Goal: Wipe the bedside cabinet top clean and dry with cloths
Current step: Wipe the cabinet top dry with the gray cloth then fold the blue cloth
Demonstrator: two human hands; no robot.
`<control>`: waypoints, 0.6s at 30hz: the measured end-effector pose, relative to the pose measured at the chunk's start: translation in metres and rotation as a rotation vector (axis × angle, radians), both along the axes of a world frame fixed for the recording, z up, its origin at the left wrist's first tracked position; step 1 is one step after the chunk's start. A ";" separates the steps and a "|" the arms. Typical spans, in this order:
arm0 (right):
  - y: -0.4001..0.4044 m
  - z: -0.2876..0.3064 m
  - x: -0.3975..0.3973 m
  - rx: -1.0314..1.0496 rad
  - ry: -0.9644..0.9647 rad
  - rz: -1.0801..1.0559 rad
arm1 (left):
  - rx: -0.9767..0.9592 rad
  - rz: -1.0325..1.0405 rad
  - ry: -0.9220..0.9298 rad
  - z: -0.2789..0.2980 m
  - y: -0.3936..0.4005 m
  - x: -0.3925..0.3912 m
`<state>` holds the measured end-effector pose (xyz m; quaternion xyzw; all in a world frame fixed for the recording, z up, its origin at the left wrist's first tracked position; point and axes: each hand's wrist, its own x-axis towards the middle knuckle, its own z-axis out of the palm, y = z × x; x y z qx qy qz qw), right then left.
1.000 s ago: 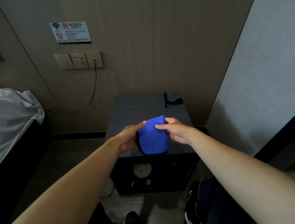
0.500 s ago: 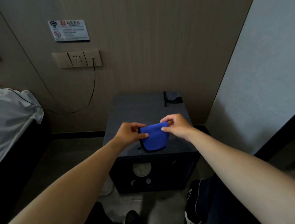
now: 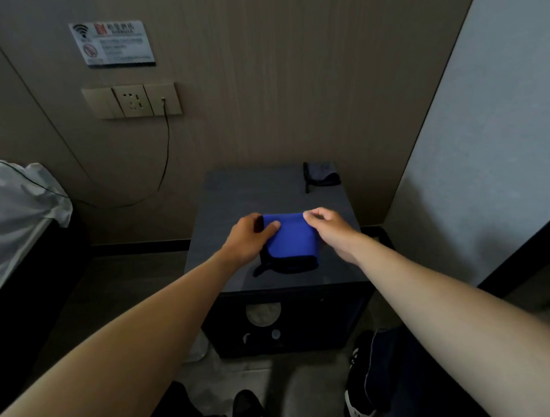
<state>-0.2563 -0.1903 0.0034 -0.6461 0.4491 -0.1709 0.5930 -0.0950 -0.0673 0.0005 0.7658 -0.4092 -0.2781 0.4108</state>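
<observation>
Folded blue cloth (image 3: 289, 241) pinched at both far corners

It lies on the cabinet top (image 3: 233, 195), left hand (image 3: 248, 240) and right hand (image 3: 329, 228) each nipping a corner; soft, light, likely floppy, so edges grip best. A grey cloth (image 3: 320, 175) sits beyond the right-hand grip.

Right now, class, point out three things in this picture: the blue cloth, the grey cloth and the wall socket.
blue cloth (image 3: 290, 238): head view, middle of its blue face, between the two hands.
grey cloth (image 3: 322, 175): head view, its crumpled middle, at the cabinet's far right corner.
wall socket (image 3: 133, 101): head view, centre of the plate with the holes.
</observation>
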 end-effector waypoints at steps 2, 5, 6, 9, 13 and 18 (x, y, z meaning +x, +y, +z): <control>-0.003 -0.008 0.002 0.137 -0.127 -0.012 | -0.071 0.048 0.007 -0.005 -0.014 -0.004; -0.012 -0.019 0.004 0.191 -0.207 -0.061 | -0.120 0.107 -0.018 -0.016 -0.033 -0.010; -0.017 -0.023 0.004 0.212 -0.225 -0.092 | -0.127 0.122 -0.003 -0.019 -0.040 -0.011; -0.030 -0.035 0.004 0.341 -0.232 -0.131 | -0.154 0.204 0.062 -0.034 -0.063 -0.009; -0.058 -0.056 0.006 0.272 -0.122 -0.188 | -0.152 0.236 0.102 -0.056 -0.102 -0.006; -0.114 -0.078 0.008 0.058 -0.072 -0.346 | -0.125 0.228 0.128 -0.070 -0.150 -0.004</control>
